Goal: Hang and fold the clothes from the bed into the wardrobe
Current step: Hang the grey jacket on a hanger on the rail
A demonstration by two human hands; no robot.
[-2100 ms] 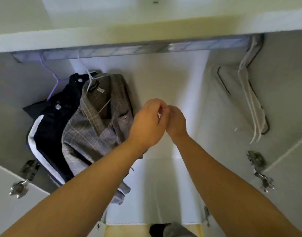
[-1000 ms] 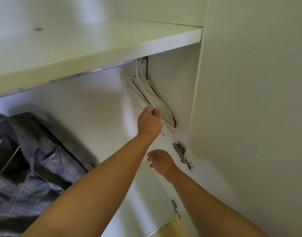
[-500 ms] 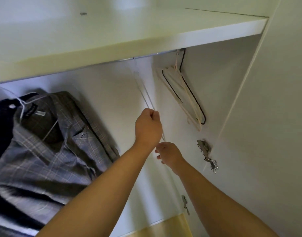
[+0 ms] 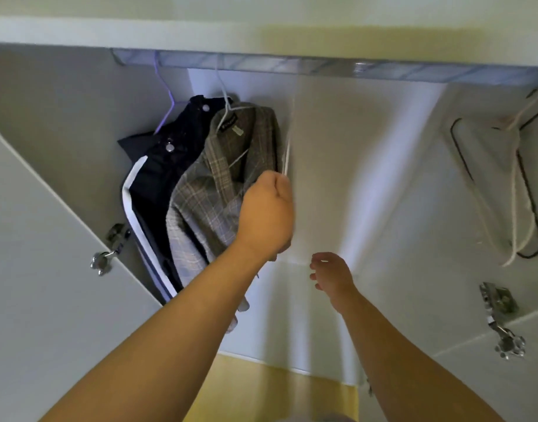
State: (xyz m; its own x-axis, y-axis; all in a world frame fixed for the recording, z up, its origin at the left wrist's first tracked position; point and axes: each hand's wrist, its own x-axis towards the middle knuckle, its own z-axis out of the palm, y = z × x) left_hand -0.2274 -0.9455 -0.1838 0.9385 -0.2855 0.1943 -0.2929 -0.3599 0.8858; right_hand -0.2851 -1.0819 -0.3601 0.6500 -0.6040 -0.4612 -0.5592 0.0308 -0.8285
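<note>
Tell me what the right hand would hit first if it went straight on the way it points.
Most likely the left hand, which grips the white hanger: the right hand points up-left at it. Depth unclear; passing beneath, it meets the wardrobe's back wall.

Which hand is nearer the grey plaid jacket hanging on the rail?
Left. The left hand, gripping a thin white hanger, sits at the front edge of the plaid jacket; the right hand hangs lower and further right, open, clear of it.

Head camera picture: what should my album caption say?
Left-hand grip holds an empty hanger beside the hung plaid jacket; right-hand grip open below.
</note>
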